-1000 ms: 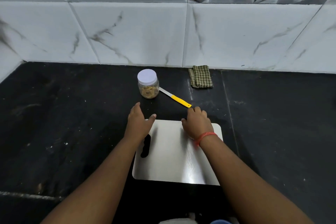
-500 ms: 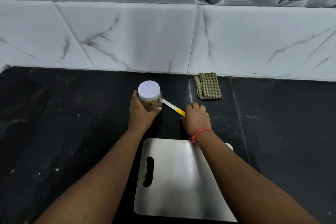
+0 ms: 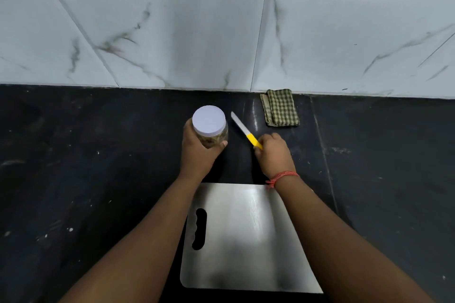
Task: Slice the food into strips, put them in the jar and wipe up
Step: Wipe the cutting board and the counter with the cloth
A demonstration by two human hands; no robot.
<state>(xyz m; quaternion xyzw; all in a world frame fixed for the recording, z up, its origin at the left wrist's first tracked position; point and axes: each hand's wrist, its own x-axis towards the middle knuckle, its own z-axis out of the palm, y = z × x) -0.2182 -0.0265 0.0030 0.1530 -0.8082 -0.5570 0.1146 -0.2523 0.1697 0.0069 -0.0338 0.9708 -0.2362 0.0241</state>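
Spreading across the lower half of the view is the black stone countertop (image 3: 73, 179), backed by white marbled wall tiles (image 3: 172, 32). On it, nearest the person, lies a bare steel cutting board (image 3: 246, 241), its handle slot toward the left; no food shows on it.

Beyond the board both hands work side by side. The left hand (image 3: 197, 155) has its fingers and thumb curled round a clear plastic jar (image 3: 211, 130), which stands upright with its white lid on and brownish pieces inside, too blurred to name. The right hand (image 3: 274, 155) is closed round the yellow handle of a small knife (image 3: 246, 130), just beside the jar on the right. The knife's long axis runs diagonally, handle toward the person and right, blade pointing up and left toward the wall, tip close to the jar lid without touching it.

A folded green checked cloth (image 3: 280, 108) lies against the wall, beyond the right hand and nearer to it than to the left, so that hand seems the likelier one to reach it for wiping.

With the jar capped and the board bare, slicing and filling look done.
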